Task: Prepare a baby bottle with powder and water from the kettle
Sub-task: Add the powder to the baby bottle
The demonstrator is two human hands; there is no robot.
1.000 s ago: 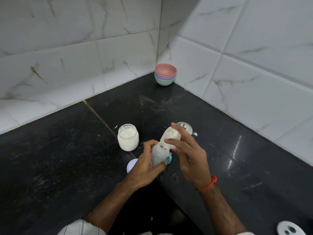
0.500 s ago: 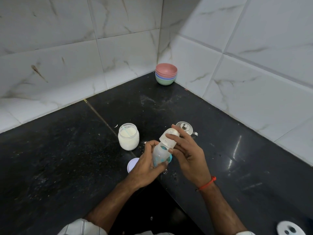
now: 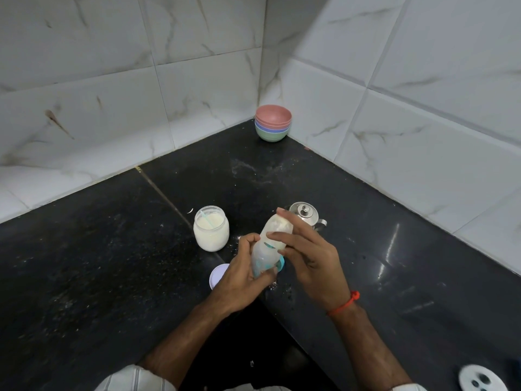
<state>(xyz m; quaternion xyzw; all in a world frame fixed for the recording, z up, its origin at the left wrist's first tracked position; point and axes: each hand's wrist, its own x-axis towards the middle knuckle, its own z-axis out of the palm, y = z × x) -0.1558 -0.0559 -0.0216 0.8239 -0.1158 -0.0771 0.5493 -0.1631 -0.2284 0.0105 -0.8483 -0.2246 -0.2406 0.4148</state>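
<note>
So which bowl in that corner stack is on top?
The pink bowl tops the stack of bowls; purple and blue rims show beneath it, and the green bowl sits on the counter.

No legible text, labels or numbers anywhere.

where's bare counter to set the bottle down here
Free: the wide counter left of the powder jar, and the stretch right of the kettle toward the wall. Crowded: around the hands, between jar, lid and kettle.

left hand (image 3: 239, 275) gripping, right hand (image 3: 310, 256) fingers curled
</note>
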